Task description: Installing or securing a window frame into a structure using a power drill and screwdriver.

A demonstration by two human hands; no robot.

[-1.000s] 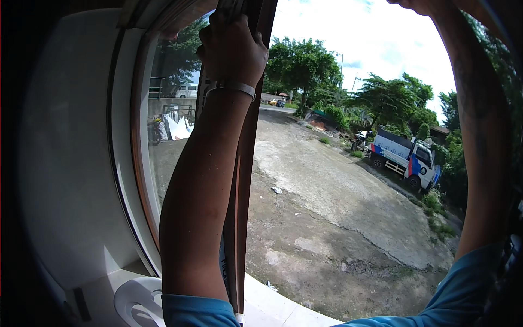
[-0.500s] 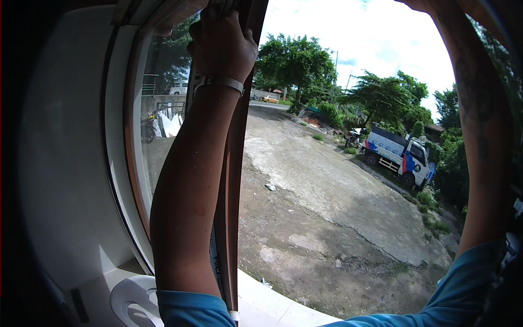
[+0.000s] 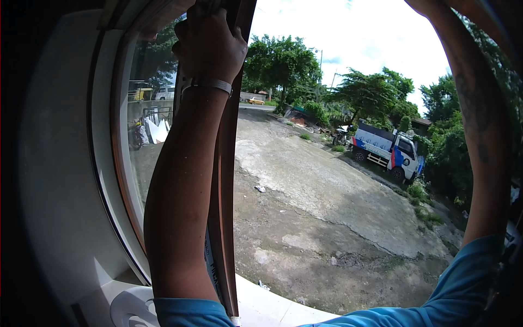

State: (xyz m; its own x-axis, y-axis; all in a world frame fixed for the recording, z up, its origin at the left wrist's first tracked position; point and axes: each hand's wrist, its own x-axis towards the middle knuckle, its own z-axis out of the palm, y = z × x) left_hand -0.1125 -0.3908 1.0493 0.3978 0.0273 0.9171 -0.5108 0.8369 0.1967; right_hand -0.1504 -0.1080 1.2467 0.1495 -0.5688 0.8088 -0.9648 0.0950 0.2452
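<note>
My left hand [image 3: 213, 46] is raised high, its fingers wrapped round a brown upright window frame [image 3: 224, 234]. A grey band [image 3: 208, 84] circles that wrist. The frame runs from the top edge down to a white sill [image 3: 256, 302], with part of a printed strip showing beside my forearm. Glass [image 3: 143, 103] fills the section left of my arm. My right hand [image 3: 422, 4] reaches up at the upper right; only its lower part near the wrist shows, and its fingers are cut off by the top edge. What it touches is hidden.
A white plastic chair [image 3: 128, 305] stands low on the left beside a pale wall [image 3: 60, 163]. Through the opening lies a rough concrete yard [image 3: 305, 191]. Outside, a small truck [image 3: 387, 152] is parked before trees [image 3: 283, 71].
The view has turned slightly, so the yard, truck and window frame sit a little further left. My left hand keeps its grip on the frame, and my right arm stays raised.
</note>
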